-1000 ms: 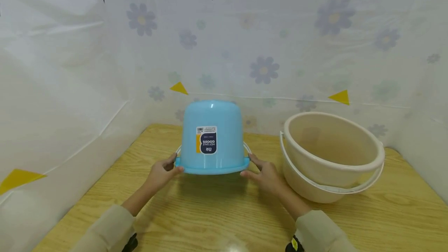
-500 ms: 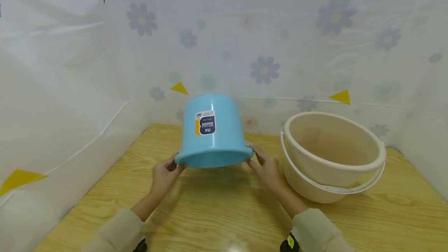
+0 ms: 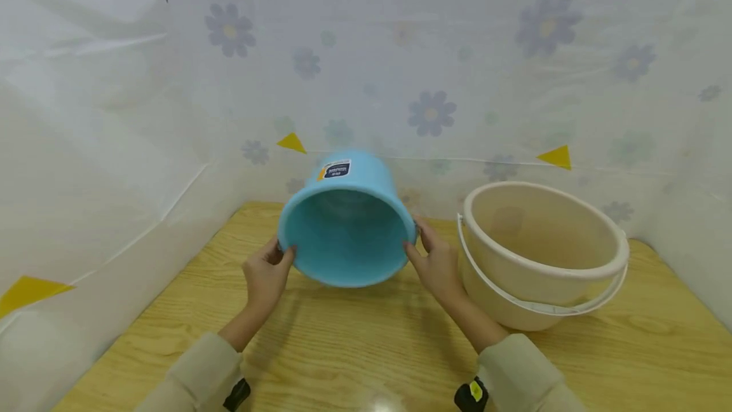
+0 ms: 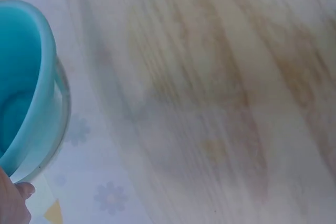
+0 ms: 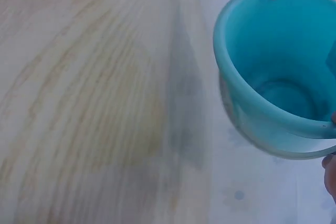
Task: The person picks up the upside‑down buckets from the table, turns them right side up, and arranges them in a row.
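Observation:
A light blue plastic bucket [image 3: 349,240] is tilted on its side above the table in the head view, its open mouth facing me and its labelled wall turned up. My left hand [image 3: 266,275] pinches the rim at the left, thumb over the inside edge. On the opposite side my right hand [image 3: 437,266] grips the rim in the same way. The left wrist view catches part of the bucket [image 4: 37,87] and a bit of the left hand [image 4: 11,200]. In the right wrist view the bucket [image 5: 273,114] shows its hollow inside and round bottom, with fingers on both sides of the rim.
A larger cream bucket [image 3: 517,285] with a white handle [image 3: 549,309] stands on the right of the wooden table [image 3: 343,348], close to my right forearm. Behind the table hangs a flower-patterned sheet [image 3: 372,49] with black and yellow triangles on it.
The blue bucket was upside down, mouth toward the table. Both hands have tipped it so that its mouth swings up toward me and its base points away. The cream bucket has stayed put.

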### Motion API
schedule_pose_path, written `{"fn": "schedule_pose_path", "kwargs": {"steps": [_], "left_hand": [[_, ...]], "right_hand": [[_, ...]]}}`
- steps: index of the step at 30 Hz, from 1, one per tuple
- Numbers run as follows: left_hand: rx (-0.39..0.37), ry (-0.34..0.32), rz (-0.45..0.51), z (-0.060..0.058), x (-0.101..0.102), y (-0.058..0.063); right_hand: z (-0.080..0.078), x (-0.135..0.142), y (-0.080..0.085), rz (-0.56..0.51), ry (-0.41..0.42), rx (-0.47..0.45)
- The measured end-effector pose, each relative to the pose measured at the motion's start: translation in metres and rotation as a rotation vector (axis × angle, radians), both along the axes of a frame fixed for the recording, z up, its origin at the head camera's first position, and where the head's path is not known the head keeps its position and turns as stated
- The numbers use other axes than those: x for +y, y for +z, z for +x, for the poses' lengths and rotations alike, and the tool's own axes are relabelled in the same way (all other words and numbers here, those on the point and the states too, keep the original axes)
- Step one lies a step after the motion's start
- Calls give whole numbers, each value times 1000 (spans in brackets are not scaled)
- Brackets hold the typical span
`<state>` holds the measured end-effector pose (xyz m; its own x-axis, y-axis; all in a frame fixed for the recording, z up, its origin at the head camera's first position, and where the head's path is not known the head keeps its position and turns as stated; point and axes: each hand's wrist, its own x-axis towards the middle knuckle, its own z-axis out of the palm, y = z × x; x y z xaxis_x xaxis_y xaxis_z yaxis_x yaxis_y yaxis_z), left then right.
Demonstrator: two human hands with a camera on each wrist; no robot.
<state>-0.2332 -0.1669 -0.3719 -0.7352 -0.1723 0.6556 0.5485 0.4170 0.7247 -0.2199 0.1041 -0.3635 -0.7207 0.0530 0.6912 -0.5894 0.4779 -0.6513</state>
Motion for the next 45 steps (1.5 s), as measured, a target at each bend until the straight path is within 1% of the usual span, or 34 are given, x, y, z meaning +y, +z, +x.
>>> {"fn": "schedule_pose_path", "kwargs": {"steps": [5,10,13,16,19,21,26,29,31,35,37,41,45], "left_hand": [[38,10,70,-2,0,10],[84,-29,146,-4,1,25],[66,-46,187,-6,0,33],[28,-42,214,-6,0,39],[-6,-33,223,-6,-1,43],[-20,-40,225,-7,-2,46],[-69,-83,236,-7,-5,50],[-102,-93,240,-7,-7,52],[-129,-97,241,-7,-9,54],[-191,-118,233,-6,-11,58],[-211,-128,225,-6,-12,59],[-240,-143,210,-5,-14,60],[-245,-159,198,-6,-16,61]], "right_hand": [[1,-1,15,-30,46,71],[2,-1,29,-86,75,121],[3,-1,35,-99,82,118],[3,-2,39,-109,100,103],[5,-3,43,-127,119,85],[6,-2,45,-133,127,81],[6,1,51,-97,92,72],[6,4,54,-71,101,36],[7,6,55,-67,140,-7],[9,13,57,-56,234,-129],[9,16,57,-41,277,-170],[9,20,56,17,354,-207],[9,22,53,89,383,-227]]}}
